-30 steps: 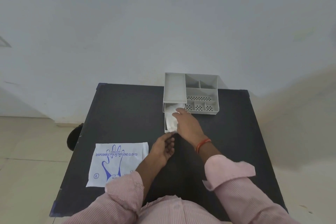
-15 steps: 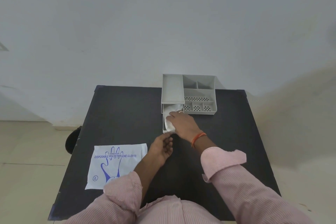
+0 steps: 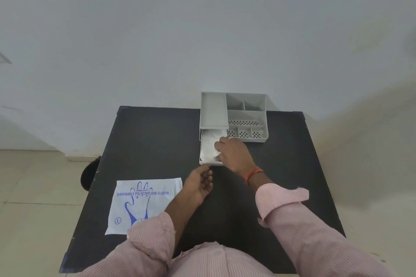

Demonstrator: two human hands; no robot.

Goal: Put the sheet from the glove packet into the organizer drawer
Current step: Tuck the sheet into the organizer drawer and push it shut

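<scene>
Right hand (image 3: 233,153): palm down, fingers pressing the white sheet (image 3: 210,146) into the pulled-out drawer (image 3: 208,162).
Left hand (image 3: 200,183): loosely curled, holding nothing, fingertips at the drawer's front edge.
Organizer (image 3: 234,114): grey, at the table's (image 3: 146,141) far edge.
Glove packet (image 3: 144,202): flat, near left.

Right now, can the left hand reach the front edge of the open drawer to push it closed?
Probably yes. The left hand sits just before the drawer front with nothing between them. But the right hand is pressing the sheet inside and should leave first.
</scene>
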